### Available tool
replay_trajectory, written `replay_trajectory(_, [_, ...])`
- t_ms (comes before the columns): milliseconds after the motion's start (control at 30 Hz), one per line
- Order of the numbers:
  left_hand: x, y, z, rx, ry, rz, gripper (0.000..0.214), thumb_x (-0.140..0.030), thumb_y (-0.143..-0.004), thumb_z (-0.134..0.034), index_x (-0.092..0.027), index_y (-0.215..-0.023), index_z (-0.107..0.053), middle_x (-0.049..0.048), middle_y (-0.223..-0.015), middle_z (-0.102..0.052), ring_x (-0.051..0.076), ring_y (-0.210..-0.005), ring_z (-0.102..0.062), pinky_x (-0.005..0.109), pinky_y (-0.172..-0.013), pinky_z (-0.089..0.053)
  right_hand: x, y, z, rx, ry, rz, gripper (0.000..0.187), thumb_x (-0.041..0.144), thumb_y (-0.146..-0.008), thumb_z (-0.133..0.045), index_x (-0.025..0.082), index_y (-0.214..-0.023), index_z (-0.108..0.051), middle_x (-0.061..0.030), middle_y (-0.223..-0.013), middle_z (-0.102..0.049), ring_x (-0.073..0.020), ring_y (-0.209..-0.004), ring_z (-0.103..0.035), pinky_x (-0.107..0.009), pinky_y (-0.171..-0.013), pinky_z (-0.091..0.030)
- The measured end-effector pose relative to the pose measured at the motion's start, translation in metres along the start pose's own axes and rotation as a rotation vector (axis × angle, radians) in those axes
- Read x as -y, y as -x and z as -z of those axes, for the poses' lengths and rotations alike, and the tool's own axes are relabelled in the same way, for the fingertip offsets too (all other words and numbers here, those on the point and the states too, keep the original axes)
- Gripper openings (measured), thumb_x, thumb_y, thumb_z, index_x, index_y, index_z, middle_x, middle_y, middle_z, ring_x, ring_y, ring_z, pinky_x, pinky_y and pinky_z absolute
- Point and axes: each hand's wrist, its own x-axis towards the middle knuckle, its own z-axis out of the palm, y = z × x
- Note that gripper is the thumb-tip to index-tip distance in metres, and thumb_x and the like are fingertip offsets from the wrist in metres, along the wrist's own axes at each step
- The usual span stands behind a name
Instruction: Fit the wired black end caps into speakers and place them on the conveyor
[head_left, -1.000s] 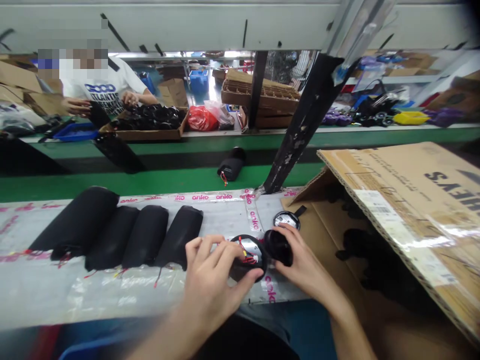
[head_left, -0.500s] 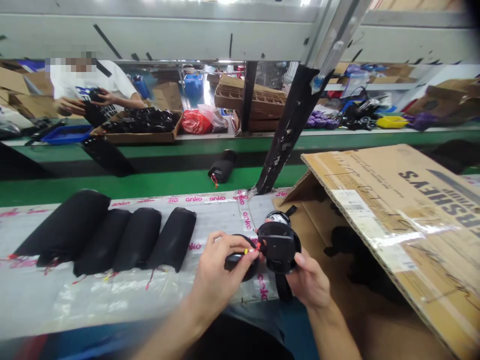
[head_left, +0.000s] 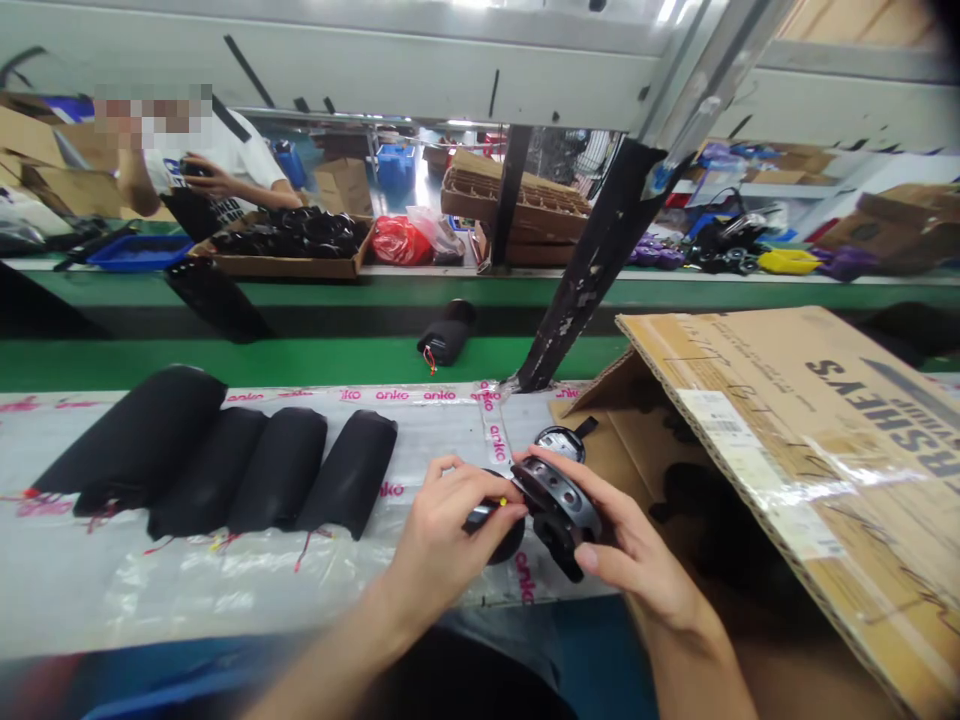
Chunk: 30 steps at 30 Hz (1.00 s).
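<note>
Hands together — left hand (head_left: 442, 545) gripping a round black casing (head_left: 510, 545), right hand (head_left: 645, 560) a second casing (head_left: 559, 510).
Plastic-sheeted workbench (head_left: 75, 590) — four black padded covers (head_left: 277, 470), cardboard flap (head_left: 750, 450).

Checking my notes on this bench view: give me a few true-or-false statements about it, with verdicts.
The right hand holds a round black housing with holes in it. True.
The left hand is empty. False: it holds a round black part.
Five black covers lie on the bench. False: four black covers lie on the plastic-sheeted bench.
A co-worker stands by a cardboard tray of black parts. True.
</note>
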Motion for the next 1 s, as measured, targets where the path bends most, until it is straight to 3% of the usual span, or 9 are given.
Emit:
replay_trajectory(100, [0.0, 0.001, 0.001, -0.057, -0.057, 0.016, 0.01, -0.017, -0.101, -0.076, -0.023, -0.103, -0.068, 0.0007, -0.095, -0.081, 0.021, -0.09, -0.076, 0.038, -0.09, -0.05, 0.008, 0.002, -0.001, -0.006, 0.108, -0.025, 0.069, 0.054, -0.096, -0.078, 0.038, -0.16, -0.056, -0.0059, -0.169, -0.057, -0.0343, -0.153, -0.057, -0.047, -0.125, -0.048])
replay_trajectory(200, [-0.002, 0.007, 0.004, -0.082, -0.067, 0.048, 0.014, -0.017, -0.097, -0.076, -0.023, -0.104, -0.066, 0.0021, -0.095, -0.078, 0.022, -0.09, -0.073, 0.038, -0.088, -0.051, 0.009, 0.005, -0.005, -0.053, 0.202, -0.045, 0.069, 0.056, -0.097, -0.077, 0.04, -0.161, -0.055, -0.0049, -0.17, -0.056, -0.0334, -0.153, -0.057, -0.047, -0.127, -0.046])
replay_trajectory(300, [-0.003, 0.015, 0.008, -0.075, -0.029, 0.046, 0.017, -0.014, -0.096, -0.073, -0.023, -0.107, -0.065, 0.0029, -0.095, -0.077, 0.022, -0.091, -0.073, 0.039, -0.089, -0.052, 0.008, 0.008, -0.009, -0.081, 0.268, -0.074, 0.073, 0.06, -0.097, -0.075, 0.037, -0.162, -0.054, -0.0079, -0.165, -0.06, -0.0357, -0.149, -0.06, -0.051, -0.127, -0.046])
replay_trajectory(400, [-0.003, 0.017, 0.01, -0.08, -0.028, 0.012, 0.015, -0.01, -0.099, -0.068, -0.025, -0.104, -0.066, 0.0018, -0.091, -0.079, 0.022, -0.09, -0.074, 0.04, -0.089, -0.051, 0.01, 0.01, -0.012, -0.115, 0.324, -0.068, 0.075, 0.062, -0.095, -0.076, 0.033, -0.161, -0.056, -0.0108, -0.153, -0.069, -0.0382, -0.144, -0.063, -0.049, -0.118, -0.055])
replay_trajectory(700, [-0.008, 0.012, -0.004, -0.135, -0.078, 0.036, 0.015, -0.01, -0.1, -0.071, -0.025, -0.103, -0.069, 0.0003, -0.09, -0.074, 0.019, -0.084, -0.07, 0.036, -0.084, -0.048, 0.011, 0.017, -0.023, -0.226, 0.46, -0.086, 0.073, 0.059, -0.092, -0.08, 0.033, -0.157, -0.058, -0.0097, -0.141, -0.073, -0.0363, -0.136, -0.068, -0.04, -0.103, -0.063])
replay_trajectory(800, [-0.005, 0.021, 0.002, -0.113, -0.044, 0.057, 0.03, -0.017, -0.097, -0.076, -0.025, -0.121, -0.061, 0.0043, -0.107, -0.076, 0.023, -0.099, -0.072, 0.04, -0.094, -0.051, 0.009, 0.017, -0.026, -0.256, 0.476, -0.118, 0.076, 0.056, -0.092, -0.081, 0.033, -0.159, -0.055, -0.0106, -0.149, -0.07, -0.0357, -0.133, -0.07, -0.041, -0.104, -0.063])
replay_trajectory(867, [-0.002, 0.029, 0.009, -0.169, -0.076, 0.088, 0.04, -0.021, -0.095, -0.079, -0.024, -0.128, -0.057, 0.009, -0.119, -0.073, 0.026, -0.111, -0.07, 0.043, -0.101, -0.051, 0.009, 0.016, -0.028, -0.244, 0.449, -0.121, 0.075, 0.057, -0.092, -0.081, 0.034, -0.159, -0.056, -0.0094, -0.154, -0.068, -0.0346, -0.133, -0.07, -0.04, -0.104, -0.063])
replay_trajectory(1000, [0.0, 0.034, 0.017, -0.204, -0.183, 0.062, 0.025, -0.015, -0.098, -0.077, -0.026, -0.113, -0.061, 0.0014, -0.101, -0.077, 0.023, -0.098, -0.071, 0.043, -0.1, -0.046, 0.008, 0.013, -0.031, -0.234, 0.346, -0.078, 0.068, 0.056, -0.094, -0.081, 0.037, -0.156, -0.059, -0.005, -0.155, -0.07, -0.0285, -0.129, -0.075, -0.034, -0.106, -0.062])
